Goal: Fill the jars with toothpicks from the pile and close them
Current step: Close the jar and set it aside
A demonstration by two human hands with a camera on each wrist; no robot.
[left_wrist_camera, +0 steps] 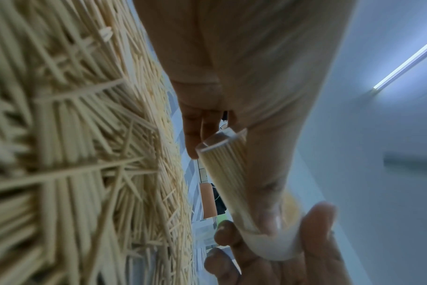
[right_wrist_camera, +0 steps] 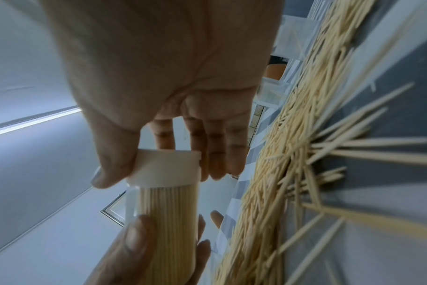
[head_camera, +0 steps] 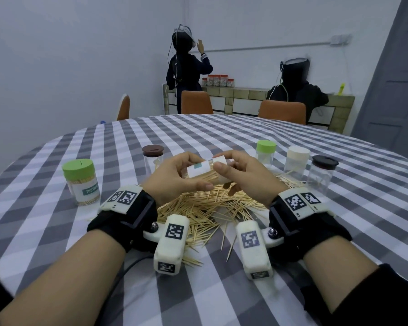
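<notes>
— While we hold the clear jar (head_camera: 204,171) sideways above the toothpick pile (head_camera: 207,208), where does each hand sit?

— Our left hand (head_camera: 174,177) wraps the jar's body, thumb along its near side and fingers curled over the far side. Our right hand (head_camera: 243,171) pinches the white lid (right_wrist_camera: 168,166) at the jar's other end, thumb on one side and fingers on the other.

— Is the jar full?

— In the wrist views we see it packed tight with toothpicks standing side by side, and the lid sits right at its mouth. Whether it is fully seated, we cannot tell.

— What lies around our hands?

— The pile spreads on the checked bench (head_camera: 222,135) directly beneath both hands. Left of our left hand stands a green-lidded full jar (head_camera: 81,182); beyond that hand, a brown-lidded jar (head_camera: 153,158). Beyond our right hand stand a green-lidded jar (head_camera: 265,152), a white-lidded jar (head_camera: 297,162) and, rightmost, a black-lidded jar (head_camera: 323,175); these hold only a few sticks.
</notes>
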